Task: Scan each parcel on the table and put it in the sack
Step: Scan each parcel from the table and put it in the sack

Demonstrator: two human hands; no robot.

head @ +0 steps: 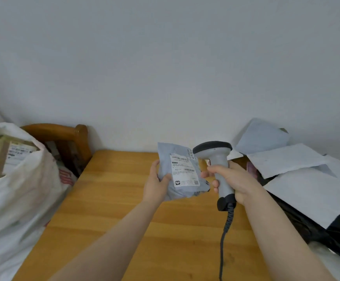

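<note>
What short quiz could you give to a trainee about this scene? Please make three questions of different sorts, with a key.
1. True or false: the right hand grips the scanner.
2. The label on the grey parcel in the left hand faces: A the camera, B the wall, C the floor.
3. Fill in: the white sack stands at the table's ___ side.
Key: 1 true; 2 A; 3 left.
</note>
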